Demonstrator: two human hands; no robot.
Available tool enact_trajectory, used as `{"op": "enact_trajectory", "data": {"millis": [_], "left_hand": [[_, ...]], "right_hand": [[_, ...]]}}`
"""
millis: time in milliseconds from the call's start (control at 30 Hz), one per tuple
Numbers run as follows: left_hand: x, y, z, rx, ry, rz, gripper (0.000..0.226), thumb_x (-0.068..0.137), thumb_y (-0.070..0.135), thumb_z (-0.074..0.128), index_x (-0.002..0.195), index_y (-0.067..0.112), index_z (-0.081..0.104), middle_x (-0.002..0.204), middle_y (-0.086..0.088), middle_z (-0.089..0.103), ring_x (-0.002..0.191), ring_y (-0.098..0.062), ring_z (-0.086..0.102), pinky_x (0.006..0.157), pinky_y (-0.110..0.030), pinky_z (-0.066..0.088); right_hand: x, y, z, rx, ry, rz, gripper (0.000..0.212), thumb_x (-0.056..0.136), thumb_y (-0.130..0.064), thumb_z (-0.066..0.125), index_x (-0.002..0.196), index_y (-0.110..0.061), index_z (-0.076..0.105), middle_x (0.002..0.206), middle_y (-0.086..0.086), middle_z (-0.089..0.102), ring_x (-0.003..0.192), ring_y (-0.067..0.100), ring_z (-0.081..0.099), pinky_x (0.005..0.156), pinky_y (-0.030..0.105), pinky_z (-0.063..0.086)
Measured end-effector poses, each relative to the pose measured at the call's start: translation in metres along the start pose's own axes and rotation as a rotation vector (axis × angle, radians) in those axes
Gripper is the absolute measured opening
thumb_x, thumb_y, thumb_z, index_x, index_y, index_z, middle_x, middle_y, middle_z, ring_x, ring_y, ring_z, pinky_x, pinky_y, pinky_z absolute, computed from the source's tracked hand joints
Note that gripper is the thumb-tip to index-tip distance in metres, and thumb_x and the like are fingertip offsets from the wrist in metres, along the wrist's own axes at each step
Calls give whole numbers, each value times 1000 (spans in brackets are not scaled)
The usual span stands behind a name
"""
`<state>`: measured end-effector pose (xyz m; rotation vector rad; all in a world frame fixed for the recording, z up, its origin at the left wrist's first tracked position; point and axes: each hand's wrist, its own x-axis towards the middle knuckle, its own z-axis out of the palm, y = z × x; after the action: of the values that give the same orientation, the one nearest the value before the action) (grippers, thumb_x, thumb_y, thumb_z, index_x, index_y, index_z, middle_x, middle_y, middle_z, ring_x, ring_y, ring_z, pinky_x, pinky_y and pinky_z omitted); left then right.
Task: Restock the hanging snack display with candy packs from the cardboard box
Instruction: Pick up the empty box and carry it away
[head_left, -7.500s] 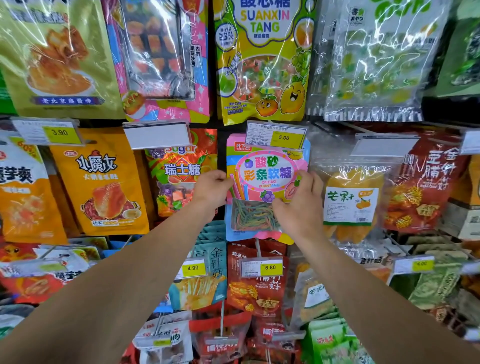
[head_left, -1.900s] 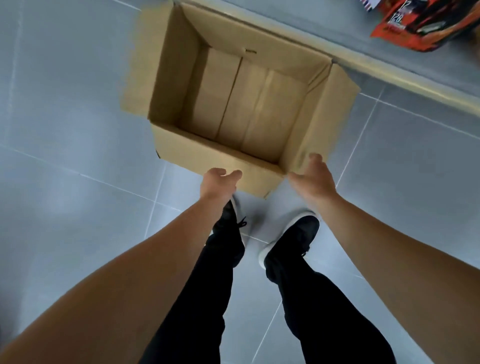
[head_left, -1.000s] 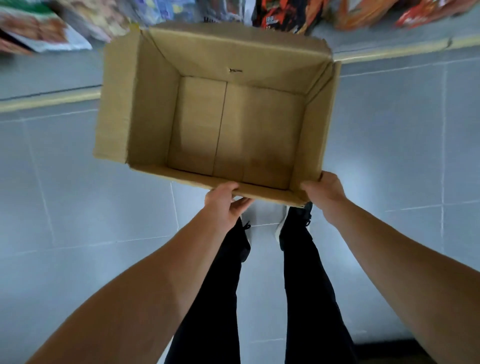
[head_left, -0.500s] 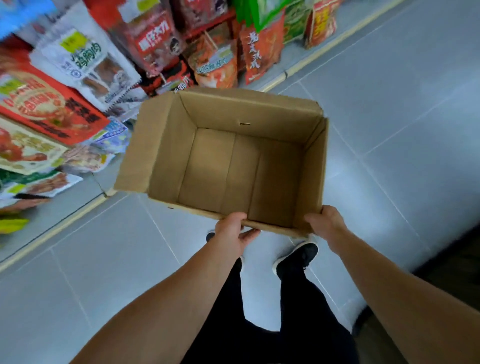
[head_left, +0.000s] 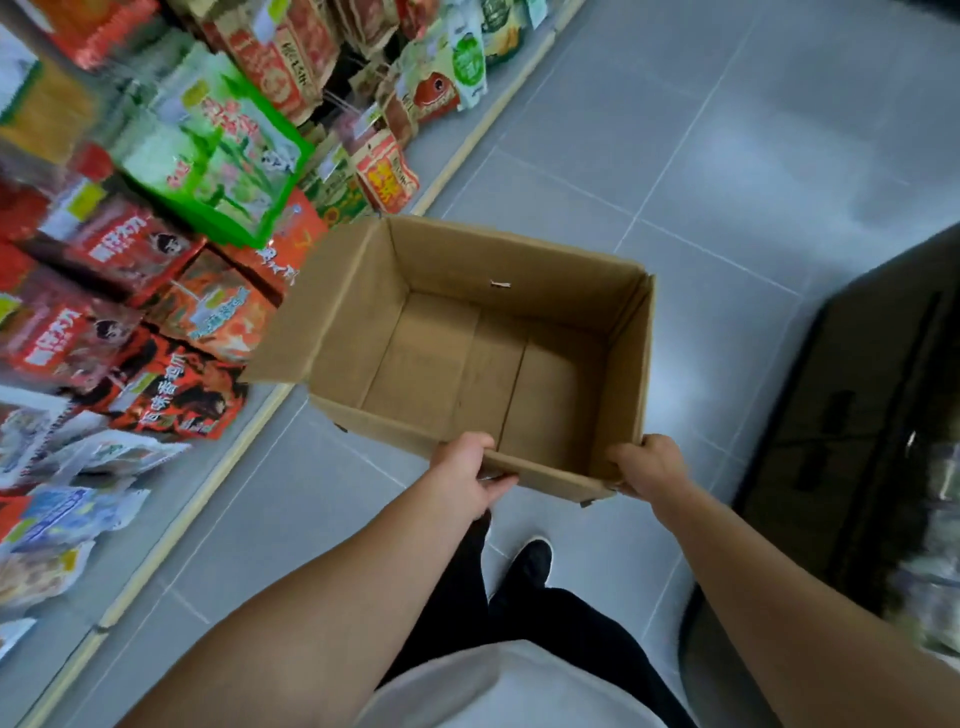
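Along the left edge of the view hangs the snack display, its packs blurred by motion: red and orange bags low down, a bright green-bordered pack above them, and pale, clear-fronted bags toward the bottom left. A pale trim strip runs along the foot of the display where it meets the grey tiled floor.

In the middle, the cardboard box is held up off the floor, open side up, its left flap splayed out toward the display. Nothing lies inside; only the bare brown bottom and the seam between its bottom flaps show.

The left hand grips the near wall of the box, thumb under the outside and fingers curled over the rim. The right hand grips the near right corner, fingers wrapped round the edge. Both forearms reach forward from the bottom of the view.

Below the box, black trousers and one dark shoe stand on the floor. At the right edge is a dark cabinet, its detail too blurred to make out.
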<state>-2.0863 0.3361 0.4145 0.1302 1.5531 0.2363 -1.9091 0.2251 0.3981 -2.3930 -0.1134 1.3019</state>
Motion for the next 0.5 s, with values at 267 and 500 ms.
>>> {"op": "enact_trajectory", "data": {"millis": [267,500], "left_hand": [[16,95,185,143,-126,-22,9,92,1,57,93,1,49,100,-21,51,101,-37,53,93,-58,50],[13,186,371,399,-228,9,7,92,-1,55,90,1,48,92,-20,55,80,-34,57,91,-58,50]], "right_hand": [[100,-86,-109,139,127,37,14,74,-19,63,80,-7,60,83,18,69,82,35,71,78,53,60],[173,-173,-218,228,242,101,19,76,-26,63,85,-11,56,91,15,68,87,33,68,80,50,59]]}}
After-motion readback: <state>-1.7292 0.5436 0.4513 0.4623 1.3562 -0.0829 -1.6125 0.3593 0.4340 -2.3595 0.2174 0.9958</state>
